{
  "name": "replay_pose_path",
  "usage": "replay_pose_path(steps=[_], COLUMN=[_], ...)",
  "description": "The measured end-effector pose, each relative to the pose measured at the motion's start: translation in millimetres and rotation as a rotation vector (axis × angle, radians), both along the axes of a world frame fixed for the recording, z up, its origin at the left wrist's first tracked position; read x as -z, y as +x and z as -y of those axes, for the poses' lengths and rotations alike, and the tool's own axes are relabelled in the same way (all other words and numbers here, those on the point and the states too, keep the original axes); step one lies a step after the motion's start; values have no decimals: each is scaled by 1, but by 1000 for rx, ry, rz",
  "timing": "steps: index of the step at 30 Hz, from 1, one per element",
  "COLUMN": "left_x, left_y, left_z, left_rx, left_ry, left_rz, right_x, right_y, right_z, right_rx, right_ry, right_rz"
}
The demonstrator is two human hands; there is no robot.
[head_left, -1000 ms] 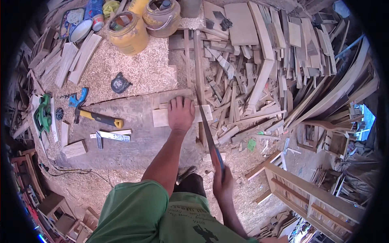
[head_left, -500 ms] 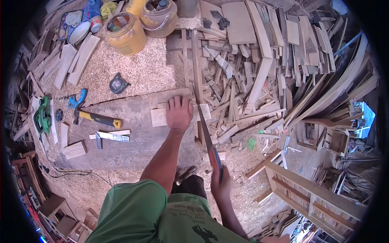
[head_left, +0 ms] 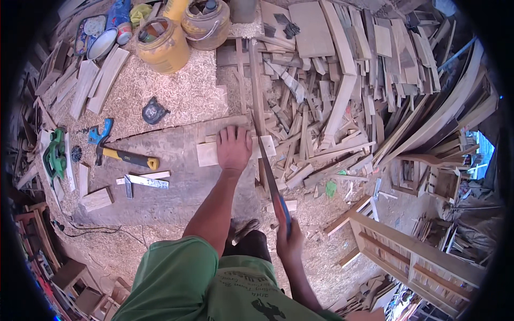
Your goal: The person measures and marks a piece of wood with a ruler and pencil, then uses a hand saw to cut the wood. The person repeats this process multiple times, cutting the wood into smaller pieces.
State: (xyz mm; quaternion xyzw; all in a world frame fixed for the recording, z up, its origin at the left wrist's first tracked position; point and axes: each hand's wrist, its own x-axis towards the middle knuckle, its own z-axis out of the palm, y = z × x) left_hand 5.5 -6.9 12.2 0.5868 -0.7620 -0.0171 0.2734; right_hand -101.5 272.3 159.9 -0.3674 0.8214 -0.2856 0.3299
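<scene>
Left hand (head_left: 234, 147) flat on pale board (head_left: 208, 154), pressing not gripping, likely to steady it. Board at wearer's 12 o'clock, end past bench (head_left: 160, 203) edge, presumably so handsaw (head_left: 271, 179) clears. Right hand (head_left: 289, 243), 5 o'clock from left, wrapped round handsaw grip. Hammer (head_left: 128, 157) at left hand's 9: small handle mark. Shirt (head_left: 235, 291): dark lettering.

Hammer (head_left: 128, 157): on the bench (head_left: 201, 192), left of the board (head_left: 208, 154).
Buckets (head_left: 165, 53): over behind the hammer.
Offcuts (head_left: 339, 109): off the bench's right.

The saw handle (head_left: 284, 212) is blue and red, the board (head_left: 208, 154) cream, the hammer handle (head_left: 133, 158) black-and-yellow.
</scene>
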Motion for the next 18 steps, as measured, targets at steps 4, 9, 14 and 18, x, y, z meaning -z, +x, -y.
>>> replay_pose_path(steps=[4, 9, 14, 18], left_x=[-5, 4, -1, -6], left_y=[-7, 4, 1, -8], left_z=[1, -2, -2, -2], left_rx=[3, -30, -15, 18], left_ry=[35, 55, 27, -5], left_rz=[25, 27, 10, -3], right_x=[44, 4, -23, 52], right_y=[-6, 0, 8, -6], right_z=[143, 40, -21, 116], right_rx=[-66, -21, -26, -58], right_ry=[-279, -144, -17, -243], right_rz=[-64, 66, -8, -71])
